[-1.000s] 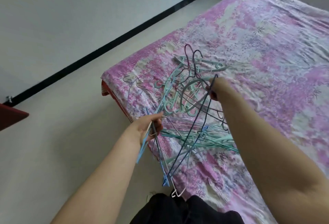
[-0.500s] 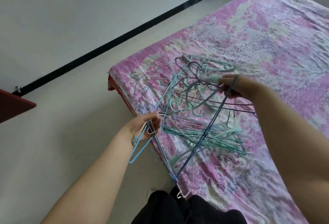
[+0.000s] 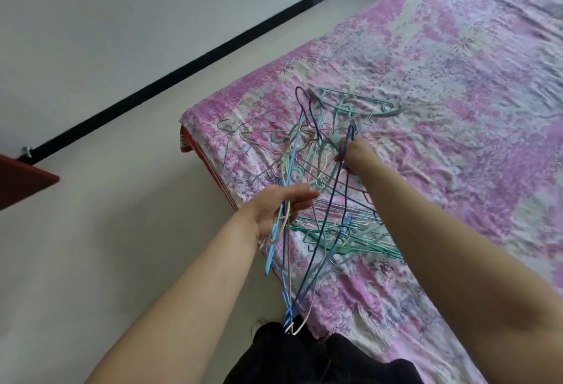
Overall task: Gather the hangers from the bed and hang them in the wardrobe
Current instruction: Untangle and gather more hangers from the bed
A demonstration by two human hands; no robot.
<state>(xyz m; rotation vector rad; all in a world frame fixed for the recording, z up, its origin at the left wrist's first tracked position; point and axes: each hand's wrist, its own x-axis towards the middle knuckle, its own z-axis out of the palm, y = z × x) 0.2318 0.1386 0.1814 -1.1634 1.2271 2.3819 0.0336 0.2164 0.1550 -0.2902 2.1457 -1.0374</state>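
Both hands (image 3: 281,207) (image 3: 355,155) gripping tangled hangers (image 3: 313,170) over bed (image 3: 457,109).

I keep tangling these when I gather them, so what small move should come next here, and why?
Probably pass the dark blue wire hanger from the right hand into the left hand, which already holds a bundle of hangers. The green hangers lie loose on the bed, so the right hand needs freeing.

Single head cam, wide-angle, worn on person, facing fwd and steeply down over bed (image 3: 441,85) corner. Close range: both forearms run in from bottom edge, left hand (image 3: 280,210) and right hand (image 3: 355,155) near frame centre. Floor (image 3: 106,231) fills left side, wall (image 3: 91,18) top-left. No 2nd view to overlap with.
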